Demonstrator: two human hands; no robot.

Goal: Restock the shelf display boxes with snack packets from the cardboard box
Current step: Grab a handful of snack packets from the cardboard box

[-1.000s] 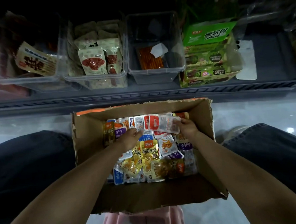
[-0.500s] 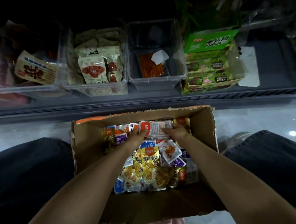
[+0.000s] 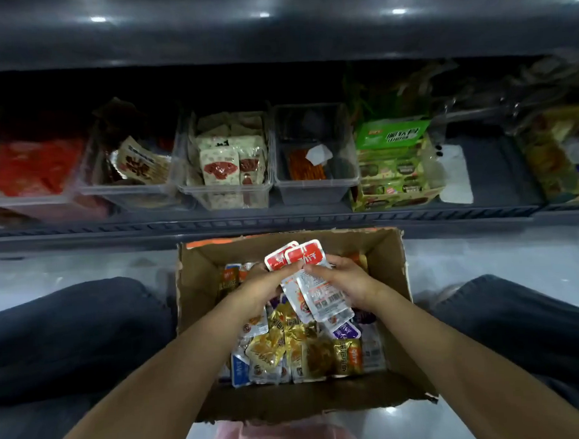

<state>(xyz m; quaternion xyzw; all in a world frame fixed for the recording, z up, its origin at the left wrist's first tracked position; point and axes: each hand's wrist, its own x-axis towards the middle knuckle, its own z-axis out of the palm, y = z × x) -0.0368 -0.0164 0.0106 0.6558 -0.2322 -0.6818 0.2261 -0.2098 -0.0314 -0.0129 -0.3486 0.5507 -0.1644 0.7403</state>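
An open cardboard box (image 3: pixel 389 264) sits between my knees, filled with several small snack packets (image 3: pixel 298 353) in gold, blue, purple and white. Above its far half both hands hold a small stack of red-and-white packets (image 3: pixel 310 285), tilted up on end. My left hand (image 3: pixel 263 288) grips the stack's left side and my right hand (image 3: pixel 346 281) pinches its right side. On the low shelf behind stand clear display boxes: one with cream packets (image 3: pixel 231 162) and a nearly bare one (image 3: pixel 316 184) holding an orange packet.
A green carton (image 3: pixel 396 166) of snacks stands right of the clear boxes, with a white tag (image 3: pixel 455 177) beside it. More clear bins (image 3: pixel 125 191) with red and brown packets sit at the left. A pink stool (image 3: pixel 286 437) is under the cardboard box. My knees flank the box.
The red-and-white packets lay flat across the box's far side; both hands have gathered them and lifted them upright. The camera has tilted up, showing more of the shelf.
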